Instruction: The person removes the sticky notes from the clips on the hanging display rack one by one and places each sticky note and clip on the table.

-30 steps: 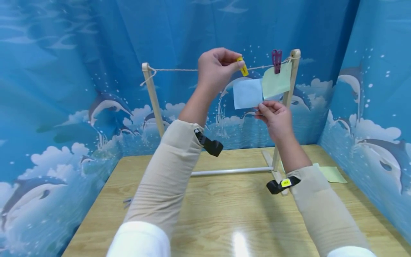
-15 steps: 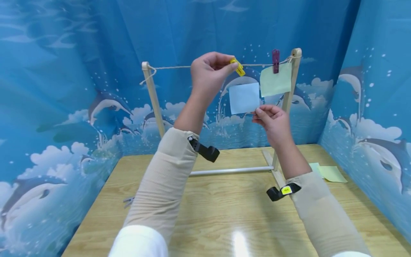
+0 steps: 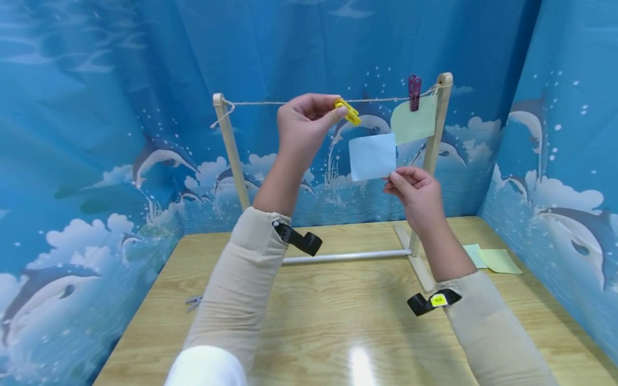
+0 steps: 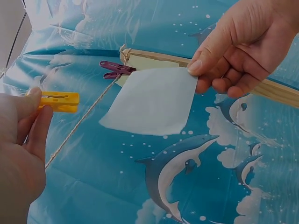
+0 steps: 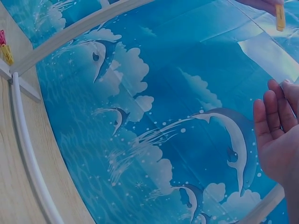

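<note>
The left forearm slants up and to the right, lifting the left hand (image 3: 304,128) to about the height of the cord (image 3: 260,103) in the head view; its thumb and fingers pinch one end of a yellow clothespin (image 3: 350,113), whose other end points away from the hand, down and to the right; the right forearm leans up and to the left, with the right hand (image 3: 419,195) lower than the left; its thumb and fingers grip the blue paper (image 3: 373,157) by the lower right corner, below the cord; beside it, a purple clothespin (image 3: 414,94) holds a green sheet (image 3: 415,122) near the right wooden post (image 3: 433,153).
</note>
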Motion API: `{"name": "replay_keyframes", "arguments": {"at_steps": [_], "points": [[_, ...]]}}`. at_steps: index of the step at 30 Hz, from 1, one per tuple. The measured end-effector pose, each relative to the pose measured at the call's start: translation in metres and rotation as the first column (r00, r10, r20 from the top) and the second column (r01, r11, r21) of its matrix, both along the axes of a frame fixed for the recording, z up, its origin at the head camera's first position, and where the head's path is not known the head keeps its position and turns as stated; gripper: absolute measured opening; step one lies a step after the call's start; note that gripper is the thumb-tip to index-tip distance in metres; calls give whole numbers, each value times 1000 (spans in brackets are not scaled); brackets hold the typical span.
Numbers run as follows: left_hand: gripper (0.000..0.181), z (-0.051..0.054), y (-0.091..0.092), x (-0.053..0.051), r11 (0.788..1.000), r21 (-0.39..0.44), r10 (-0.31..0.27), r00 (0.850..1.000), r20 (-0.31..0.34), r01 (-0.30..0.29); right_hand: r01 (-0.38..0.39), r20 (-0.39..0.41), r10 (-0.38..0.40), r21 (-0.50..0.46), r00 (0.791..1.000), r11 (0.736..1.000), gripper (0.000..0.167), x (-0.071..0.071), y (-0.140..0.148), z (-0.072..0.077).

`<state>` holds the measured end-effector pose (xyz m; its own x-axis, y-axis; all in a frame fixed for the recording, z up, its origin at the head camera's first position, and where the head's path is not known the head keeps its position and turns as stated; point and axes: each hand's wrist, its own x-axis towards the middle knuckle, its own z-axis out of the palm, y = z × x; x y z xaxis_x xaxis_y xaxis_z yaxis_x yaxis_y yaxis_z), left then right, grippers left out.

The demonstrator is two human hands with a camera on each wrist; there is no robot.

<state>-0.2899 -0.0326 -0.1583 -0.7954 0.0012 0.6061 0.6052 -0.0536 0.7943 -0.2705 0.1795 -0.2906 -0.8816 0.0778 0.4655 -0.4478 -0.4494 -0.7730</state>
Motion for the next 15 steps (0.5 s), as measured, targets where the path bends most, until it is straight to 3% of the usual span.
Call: {"name": "replay_keyframes", "arguments": {"at_steps": [6,15], "points": [[26,-13,-7,5,999,34,-19,1000,13,18,5,-20,-6,-23,1000,1000,7,8,6,-3],[29,-38,-19,12,991,96,-98,995,-6,98,24,-65,-27,-45,998,999,10,18,12,-8]]}}
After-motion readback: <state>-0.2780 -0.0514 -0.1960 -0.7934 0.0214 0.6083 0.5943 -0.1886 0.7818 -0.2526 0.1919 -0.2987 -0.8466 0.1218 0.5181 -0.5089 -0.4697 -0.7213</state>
